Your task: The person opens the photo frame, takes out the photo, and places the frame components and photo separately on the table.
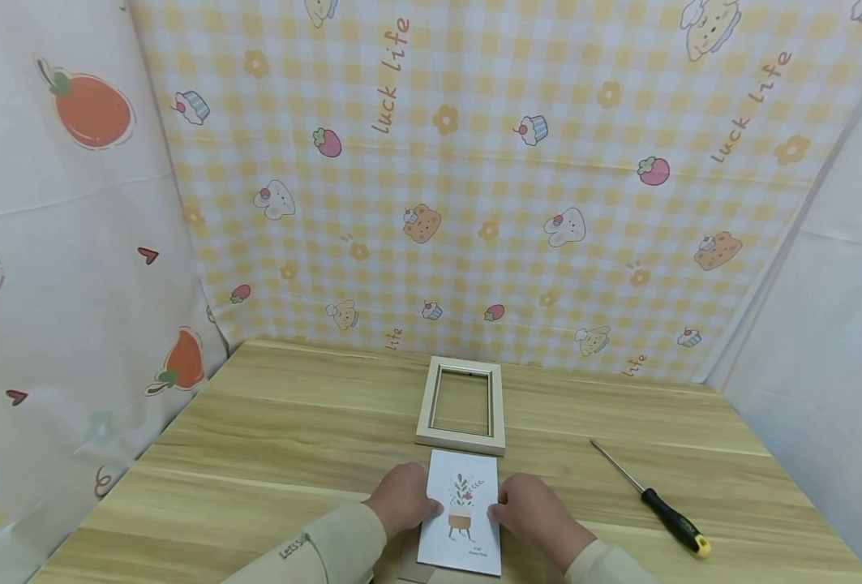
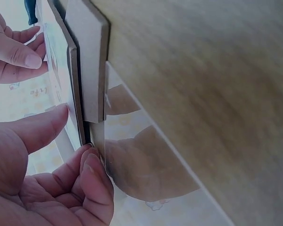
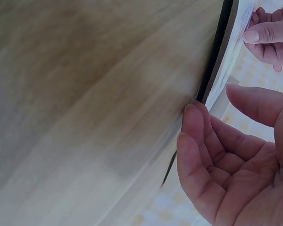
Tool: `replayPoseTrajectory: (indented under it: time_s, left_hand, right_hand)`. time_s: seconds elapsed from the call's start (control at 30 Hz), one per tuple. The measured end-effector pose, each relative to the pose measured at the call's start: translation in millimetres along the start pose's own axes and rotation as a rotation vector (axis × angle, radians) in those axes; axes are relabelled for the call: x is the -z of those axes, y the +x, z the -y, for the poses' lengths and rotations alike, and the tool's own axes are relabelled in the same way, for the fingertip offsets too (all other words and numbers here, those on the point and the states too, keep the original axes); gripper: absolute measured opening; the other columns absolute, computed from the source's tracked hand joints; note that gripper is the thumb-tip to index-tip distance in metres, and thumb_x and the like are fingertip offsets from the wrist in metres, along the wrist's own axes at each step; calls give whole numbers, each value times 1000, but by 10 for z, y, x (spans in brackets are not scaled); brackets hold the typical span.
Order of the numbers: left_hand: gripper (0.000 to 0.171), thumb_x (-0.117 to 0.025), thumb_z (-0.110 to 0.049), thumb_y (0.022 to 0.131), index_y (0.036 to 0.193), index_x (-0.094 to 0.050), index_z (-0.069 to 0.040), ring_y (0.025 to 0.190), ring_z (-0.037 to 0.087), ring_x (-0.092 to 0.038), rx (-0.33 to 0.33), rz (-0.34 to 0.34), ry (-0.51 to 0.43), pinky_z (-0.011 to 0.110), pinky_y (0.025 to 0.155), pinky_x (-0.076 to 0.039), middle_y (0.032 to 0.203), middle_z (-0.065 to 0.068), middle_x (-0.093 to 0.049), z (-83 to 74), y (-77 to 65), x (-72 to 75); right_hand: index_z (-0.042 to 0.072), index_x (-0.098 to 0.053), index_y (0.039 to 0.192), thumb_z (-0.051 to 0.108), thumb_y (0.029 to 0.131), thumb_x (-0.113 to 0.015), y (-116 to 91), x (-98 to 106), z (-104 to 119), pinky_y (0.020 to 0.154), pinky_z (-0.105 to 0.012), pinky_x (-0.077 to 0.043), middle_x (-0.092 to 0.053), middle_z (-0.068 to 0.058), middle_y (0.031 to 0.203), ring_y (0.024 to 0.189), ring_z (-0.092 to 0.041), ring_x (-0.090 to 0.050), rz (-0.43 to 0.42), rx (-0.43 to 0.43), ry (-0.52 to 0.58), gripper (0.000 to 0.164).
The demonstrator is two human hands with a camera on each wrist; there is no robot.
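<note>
A white picture card [image 1: 462, 511] printed with a potted plant lies face up near the front of the table, between both hands. The left hand [image 1: 405, 499] pinches its left edge, thumb on the face and fingers curled at the underside. At the opposite edge, the right hand [image 1: 533, 511] grips with its thumb at the face and fingertips below. In the left wrist view, a brown board [image 2: 87, 59] sits beneath the card, and a glossy clear sheet [image 2: 151, 155] beside it reflects the hand. Just beyond the card's top edge lies a cream photo frame [image 1: 460, 440] with an open middle.
To the right, a screwdriver [image 1: 671, 517] with a black and yellow handle lies slantwise on the wooden table [image 1: 292, 422]. A yellow checked cloth [image 1: 474, 186] hangs behind the table, with white cloths [image 1: 73, 203] at the sides.
</note>
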State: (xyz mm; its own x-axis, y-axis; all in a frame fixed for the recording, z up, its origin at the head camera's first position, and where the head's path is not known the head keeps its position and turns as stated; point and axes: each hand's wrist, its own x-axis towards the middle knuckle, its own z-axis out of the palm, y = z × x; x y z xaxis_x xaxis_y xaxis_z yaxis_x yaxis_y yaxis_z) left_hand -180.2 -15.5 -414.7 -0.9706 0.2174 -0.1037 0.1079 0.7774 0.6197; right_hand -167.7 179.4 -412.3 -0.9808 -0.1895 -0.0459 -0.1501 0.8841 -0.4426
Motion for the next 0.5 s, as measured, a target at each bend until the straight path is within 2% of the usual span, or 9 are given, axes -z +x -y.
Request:
replayPoseTrajectory:
  time_s: [0.3,0.5]
  left_hand:
    - [26,-78,-10,77,77,-57,4,60,19,-45,-17,-5,13,33,58,-43,68,6,-49,-1,-10,1]
    - [26,-77,-10,78,74,-55,2,59,19,-44,13,-5,3,31,55,-39,66,6,-48,-14,5,9]
  right_hand:
    - [6,-64,71,14,86,-70,-7,18,43,48,-25,-37,-50,1,60,53,-12,-44,23,-35,9,18]
    - [5,-65,70,11,85,-69,-4,43,36,48,-25,-37,-50,1,58,52,-12,-44,19,-29,31,16]
